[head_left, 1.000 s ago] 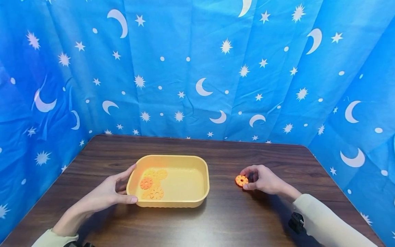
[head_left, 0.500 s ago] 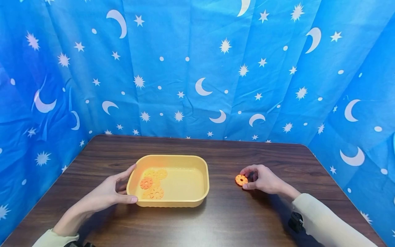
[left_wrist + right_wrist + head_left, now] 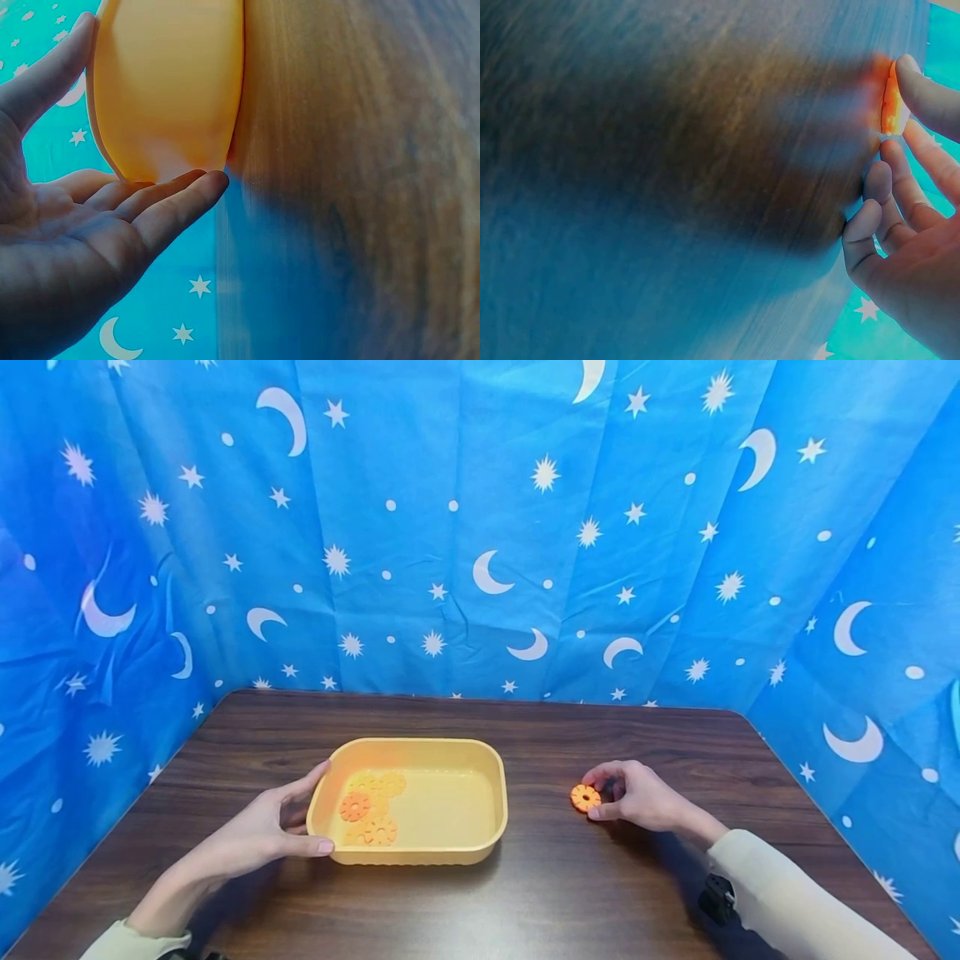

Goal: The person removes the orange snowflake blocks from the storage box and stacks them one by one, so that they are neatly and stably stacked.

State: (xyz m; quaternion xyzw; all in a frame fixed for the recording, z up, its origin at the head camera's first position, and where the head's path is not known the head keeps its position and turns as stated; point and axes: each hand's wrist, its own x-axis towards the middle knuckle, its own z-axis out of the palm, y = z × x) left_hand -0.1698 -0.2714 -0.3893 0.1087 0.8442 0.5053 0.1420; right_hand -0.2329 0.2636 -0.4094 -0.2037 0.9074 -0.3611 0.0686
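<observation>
In the head view a yellow plastic basin stands left of the middle of the table. My left hand grips its left end, thumb at the near corner and fingers at the far corner; the left wrist view shows the fingers against the basin. Inside, at the left, lie several notched flower-shaped discs, one of them orange and the others yellow-orange. To the right, my right hand pinches an orange notched disc between thumb and fingers, at the tabletop. Its edge shows in the right wrist view.
A dark wood-grain table lies under everything. Blue cloth with white stars and moons hangs behind it and along both sides. A black wrist device sits at the right sleeve.
Both hands, the basin and the orange disc keep their places. The head view has shifted very slightly.
</observation>
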